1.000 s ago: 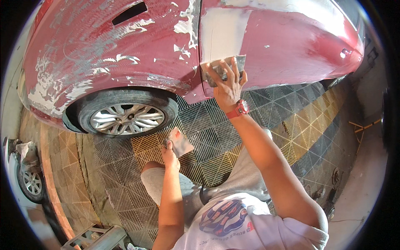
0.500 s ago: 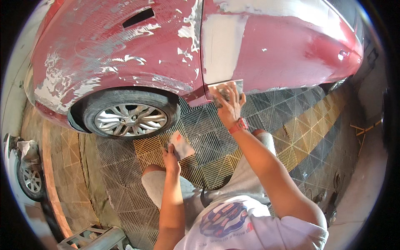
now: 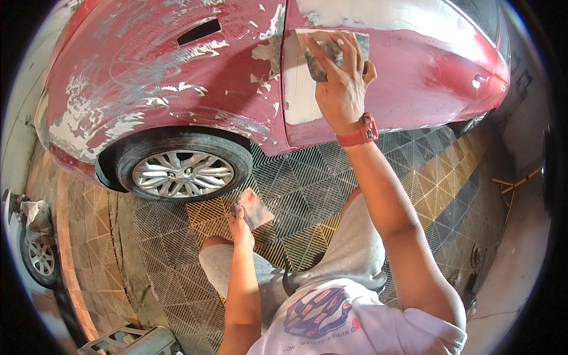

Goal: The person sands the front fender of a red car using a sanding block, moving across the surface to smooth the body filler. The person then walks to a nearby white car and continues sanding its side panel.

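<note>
A grey plate (image 3: 329, 48) is grasped by the right hand (image 3: 343, 97) at the red car (image 3: 242, 77), a pale card (image 3: 258, 213) by the left hand (image 3: 240, 227) near the tyre (image 3: 242, 163); far left, another wheel (image 3: 41, 259) is seen.

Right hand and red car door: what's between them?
A flat, smeared scraper, under the fingers of the right hand and over the pale patch on the red car door; the head view shows it.

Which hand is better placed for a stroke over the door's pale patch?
The right hand, probably: it holds a grey plate over that pale patch on the door. The left hand is farther off, pictured below the wheel, holding a pale board.
</note>
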The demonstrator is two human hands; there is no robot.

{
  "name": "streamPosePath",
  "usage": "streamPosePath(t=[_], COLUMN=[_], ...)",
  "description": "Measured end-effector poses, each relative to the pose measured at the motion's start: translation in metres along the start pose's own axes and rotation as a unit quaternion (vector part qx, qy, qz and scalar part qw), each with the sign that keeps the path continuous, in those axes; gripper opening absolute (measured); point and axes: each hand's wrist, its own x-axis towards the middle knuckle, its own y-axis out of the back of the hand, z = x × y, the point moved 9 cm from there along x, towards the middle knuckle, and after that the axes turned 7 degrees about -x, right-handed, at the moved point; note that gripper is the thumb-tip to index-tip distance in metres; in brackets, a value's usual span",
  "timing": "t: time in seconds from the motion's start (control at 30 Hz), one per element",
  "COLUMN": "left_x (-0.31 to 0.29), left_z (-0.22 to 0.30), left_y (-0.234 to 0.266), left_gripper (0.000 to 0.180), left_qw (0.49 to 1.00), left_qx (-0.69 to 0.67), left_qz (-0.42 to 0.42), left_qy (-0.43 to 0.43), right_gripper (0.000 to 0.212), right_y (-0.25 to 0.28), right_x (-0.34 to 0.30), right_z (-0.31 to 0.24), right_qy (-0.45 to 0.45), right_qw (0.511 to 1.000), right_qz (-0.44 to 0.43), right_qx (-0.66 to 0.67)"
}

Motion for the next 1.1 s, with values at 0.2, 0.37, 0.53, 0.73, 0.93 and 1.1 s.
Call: streamPosePath(t=[0.2,0.37,0.53,0.73,0.93,1.1], left_x=[0.003,0.008,0.01,0.018,0.011,0.005], left_z=[-0.005,-0.007,-0.013,-0.015,-0.009,-0.004], left_y=[0.012,0.01,0.008,0.008,0.002,0.003], left_gripper=[0.069,0.082,0.081,0.08,0.079,0.071], left_qw=[0.998,0.999,0.998,0.999,0.998,0.998], left_qx=[0.032,0.043,0.035,0.026,0.04,0.03], left_qz=[0.053,0.023,0.032,0.01,0.041,0.052], left_qy=[0.003,0.024,0.037,0.03,0.027,0.015], right_gripper=[0.089,0.086,0.085,0.082,0.081,0.083], right_y=[-0.008,-0.018,-0.031,-0.045,-0.062,-0.081], right_x=[0.003,-0.005,-0.024,-0.052,-0.085,-0.113], right_z=[-0.006,-0.01,-0.009,-0.009,-0.005,-0.004], right_qy=[-0.001,0.002,-0.001,-0.002,-0.003,0.002], right_qw=[1.0,1.0,1.0,1.0,0.999,1.0], right_qz=[0.008,0.007,-0.01,-0.025,-0.027,-0.022], right_qx=[0.006,0.004,-0.015,-0.015,-0.017,-0.012])
